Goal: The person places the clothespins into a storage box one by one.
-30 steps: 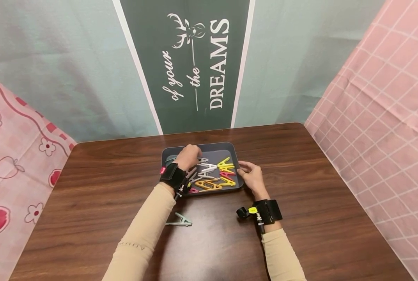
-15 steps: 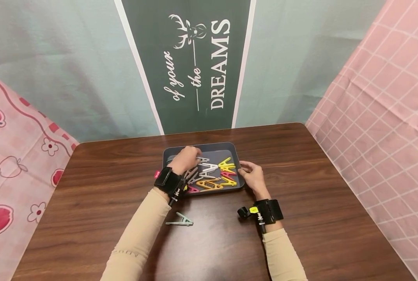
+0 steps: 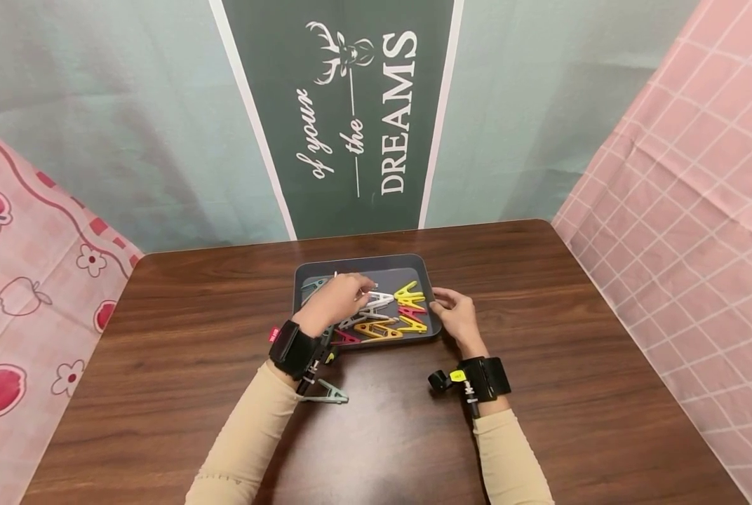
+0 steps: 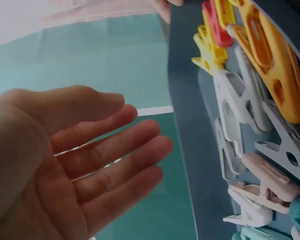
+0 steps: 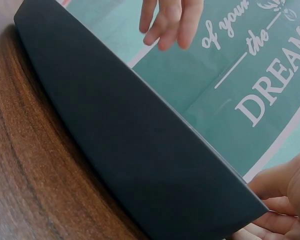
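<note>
A shallow dark grey tray (image 3: pixel 357 264) lies on the table, holding several plastic clothespins in yellow, red, orange, white, grey, beige and teal. My left hand (image 3: pixel 341 298) hovers over the tray's left half. In the left wrist view, the left hand (image 4: pixel 105 155) has its fingers loosely extended, nothing in them, and white clothespins (image 4: pixel 230 105) lie beyond the tray's wall. My right hand (image 3: pixel 457 317) grips the tray's right side; in the right wrist view its thumb (image 5: pixel 275 177) is at the rim, with the fingers lower at the corner.
A pale green clothespin (image 3: pixel 332 395) lies on the wooden table (image 3: pixel 388 428) in front of the tray, partly behind the left wrist's camera mount. Green curtains (image 3: pixel 508 126) hang behind the table, with a pink checked cloth (image 3: pixel 679 231) on the right.
My left hand has drawn back a little toward me and lifted from the clothespins, its fingers loosening. The right hand stays at the tray's side. The loose green clothespin stays put.
</note>
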The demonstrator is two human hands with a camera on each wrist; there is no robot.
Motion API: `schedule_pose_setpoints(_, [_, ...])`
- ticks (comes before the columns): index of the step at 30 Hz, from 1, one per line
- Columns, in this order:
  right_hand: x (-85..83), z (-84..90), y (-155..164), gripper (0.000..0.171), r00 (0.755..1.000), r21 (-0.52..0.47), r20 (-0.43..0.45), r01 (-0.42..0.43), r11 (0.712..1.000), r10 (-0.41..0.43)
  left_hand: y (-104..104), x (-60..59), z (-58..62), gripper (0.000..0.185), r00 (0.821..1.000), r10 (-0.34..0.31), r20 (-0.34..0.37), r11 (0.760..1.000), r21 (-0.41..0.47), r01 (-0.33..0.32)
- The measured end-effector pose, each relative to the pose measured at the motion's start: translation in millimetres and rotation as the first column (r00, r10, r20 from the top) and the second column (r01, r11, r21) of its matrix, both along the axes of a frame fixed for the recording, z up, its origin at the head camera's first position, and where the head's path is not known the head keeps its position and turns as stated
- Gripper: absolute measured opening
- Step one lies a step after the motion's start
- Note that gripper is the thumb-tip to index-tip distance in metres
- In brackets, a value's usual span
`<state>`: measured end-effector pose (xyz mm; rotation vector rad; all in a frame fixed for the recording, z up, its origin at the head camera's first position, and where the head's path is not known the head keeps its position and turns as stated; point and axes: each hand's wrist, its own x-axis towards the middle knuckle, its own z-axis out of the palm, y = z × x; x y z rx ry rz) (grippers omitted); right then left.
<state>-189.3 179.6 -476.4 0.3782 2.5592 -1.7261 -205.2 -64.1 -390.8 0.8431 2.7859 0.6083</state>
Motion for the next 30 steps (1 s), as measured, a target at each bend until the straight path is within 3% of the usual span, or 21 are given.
schedule_pose_setpoints(17, [0.0,1.4,-0.9,0.036,1.0,-0.005,-0.012,0.007,1.0,-0.007,-19.7,42.6,6.4,0.029,0.999,-0.036,-0.023,0.996,0.078,0.037])
schedule_pose_setpoints(30, [0.9,1.7,0.3,0.037,1.0,-0.002,0.0,0.0,1.0,0.0,-36.0,71.5,-8.9,0.024,0.997,-0.07,-0.023,0.992,0.108,0.072])
